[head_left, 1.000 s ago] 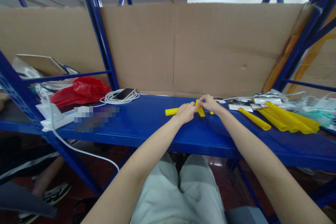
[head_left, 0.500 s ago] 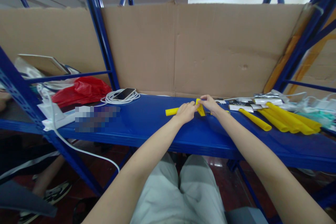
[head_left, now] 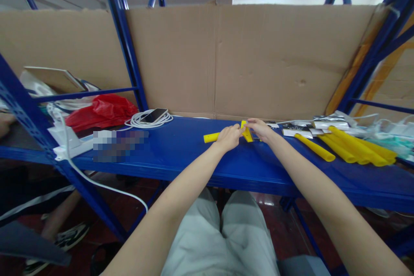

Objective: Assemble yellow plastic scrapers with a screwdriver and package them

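My left hand (head_left: pixel 229 138) is closed around a yellow tube (head_left: pixel 211 137), whose end sticks out to the left. At its fingertips stands a yellow flared piece (head_left: pixel 247 133), set across the line of the tube. Whether the two are joined is hidden by the fingers. My right hand (head_left: pixel 261 130) meets the flared piece from the other side, its fingers bent and pinching at the upper edge. A small thin metallic-looking part (head_left: pixel 257 139) shows beneath the right hand, too small to name.
Several yellow tubes (head_left: pixel 352 146) lie on the blue shelf (head_left: pixel 184 155) at right, by labelled packets (head_left: pixel 297 132). At left are a phone (head_left: pixel 155 115) on a coiled white cable (head_left: pixel 137 120), a red plastic bag (head_left: pixel 102 111) and a power strip (head_left: pixel 76 148). Cardboard (head_left: pixel 258 60) stands behind.
My right hand has shifted slightly, its fingers lying a little lower against the flared yellow piece. The left hand and the tube hold nearly the same place.
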The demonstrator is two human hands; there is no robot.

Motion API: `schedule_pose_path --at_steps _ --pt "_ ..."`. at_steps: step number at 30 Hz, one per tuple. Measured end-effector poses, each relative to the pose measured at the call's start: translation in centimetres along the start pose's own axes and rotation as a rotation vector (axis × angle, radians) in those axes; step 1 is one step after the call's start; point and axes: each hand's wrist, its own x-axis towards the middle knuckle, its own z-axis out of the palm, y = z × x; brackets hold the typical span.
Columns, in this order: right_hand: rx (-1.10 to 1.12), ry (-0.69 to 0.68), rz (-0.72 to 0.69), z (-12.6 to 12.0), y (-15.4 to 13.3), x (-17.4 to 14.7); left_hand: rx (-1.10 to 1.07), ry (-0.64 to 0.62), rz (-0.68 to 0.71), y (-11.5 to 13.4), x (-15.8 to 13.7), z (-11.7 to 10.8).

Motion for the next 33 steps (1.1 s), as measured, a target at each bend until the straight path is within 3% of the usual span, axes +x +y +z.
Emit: schedule_pose_path --at_steps 4,7,13,17,27,33 --pt "-0.067 0.033 -0.01 0.2 -0.4 -0.4 -0.02 0.004 -0.017 0.0 0.0 0.0" --pt "0.004 -0.011 0.022 0.0 -0.6 -0.6 -0.06 0.026 -0.053 -0.3 0.1 0.1" --pt "0.19 -0.365 0.109 -0.5 -1.3 -1.6 -0.146 0.078 -0.157 -1.7 0.4 0.5" --pt "0.146 -0.484 0.15 -0.3 -1.6 -2.4 -0.2 0.103 -0.153 -2.4 0.6 0.9" --pt "0.123 -0.466 0.106 0.1 -1.4 -2.3 -0.267 0.151 -0.126 -2.5 0.8 1.5" --pt "0.104 -0.469 0.12 0.3 -1.3 -2.4 -0.174 0.017 -0.164 -2.2 0.4 1.3"
